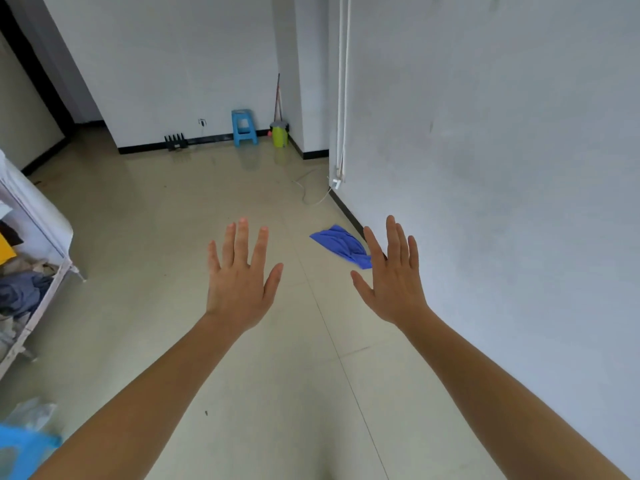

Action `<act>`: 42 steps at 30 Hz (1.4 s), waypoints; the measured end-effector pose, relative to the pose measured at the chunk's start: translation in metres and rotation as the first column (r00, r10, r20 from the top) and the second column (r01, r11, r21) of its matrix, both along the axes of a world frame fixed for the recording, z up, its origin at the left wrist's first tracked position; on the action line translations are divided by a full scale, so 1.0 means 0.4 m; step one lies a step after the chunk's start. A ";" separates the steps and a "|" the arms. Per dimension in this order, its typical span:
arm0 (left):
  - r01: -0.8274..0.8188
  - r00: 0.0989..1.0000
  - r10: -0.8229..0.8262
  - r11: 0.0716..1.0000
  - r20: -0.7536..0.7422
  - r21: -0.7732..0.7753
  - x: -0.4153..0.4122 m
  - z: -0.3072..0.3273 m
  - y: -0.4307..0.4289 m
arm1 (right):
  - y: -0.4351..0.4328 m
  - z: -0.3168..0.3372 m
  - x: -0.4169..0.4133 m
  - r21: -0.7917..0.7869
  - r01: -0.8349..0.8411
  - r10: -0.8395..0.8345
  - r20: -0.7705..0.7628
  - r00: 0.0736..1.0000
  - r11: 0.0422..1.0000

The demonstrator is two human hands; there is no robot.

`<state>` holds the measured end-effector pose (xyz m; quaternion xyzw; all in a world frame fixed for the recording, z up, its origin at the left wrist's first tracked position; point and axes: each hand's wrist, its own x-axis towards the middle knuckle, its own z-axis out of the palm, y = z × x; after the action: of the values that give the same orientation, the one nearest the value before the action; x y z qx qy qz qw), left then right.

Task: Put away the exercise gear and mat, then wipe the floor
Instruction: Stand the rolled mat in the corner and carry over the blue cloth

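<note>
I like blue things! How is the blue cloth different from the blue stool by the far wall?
The cloth is dark blue; the stool is lighter, sky blue. The cloth lies crumpled and flat on the floor; the stool stands upright on its legs. The cloth is close, just past the right hand by the side wall; the stool is far off against the back wall, near a green bin. Both are blue and sit on the floor.

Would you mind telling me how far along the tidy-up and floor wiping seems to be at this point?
No mat or exercise gear shows on the floor, so putting away looks done. Nothing is in hand: the left hand and right hand are both open and empty. The blue cloth lies by the wall, so wiping may still be left, though I can't tell.
</note>
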<state>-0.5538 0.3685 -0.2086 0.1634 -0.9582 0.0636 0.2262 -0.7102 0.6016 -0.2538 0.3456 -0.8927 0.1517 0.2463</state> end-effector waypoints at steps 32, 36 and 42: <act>0.264 0.961 -0.270 0.961 0.064 0.084 -1.670 -0.017 -1.147 | -1.027 -0.052 -1.448 0.095 0.360 -0.370 0.143 0.918 0.928; 0.295 0.942 -0.304 0.952 0.144 0.080 -1.891 -0.121 -1.162 | -1.036 -0.144 -1.663 0.119 0.393 -0.410 0.218 0.886 0.912; 0.238 0.920 -0.261 0.965 0.291 0.115 -2.183 -0.187 -1.199 | -1.099 -0.206 -1.982 0.141 0.362 -0.388 0.394 0.833 0.921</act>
<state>-1.4272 -0.1111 -0.2836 0.0370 -0.9962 0.0216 0.0763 -1.5029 0.1621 -0.3362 0.1312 -0.9787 0.1433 0.0659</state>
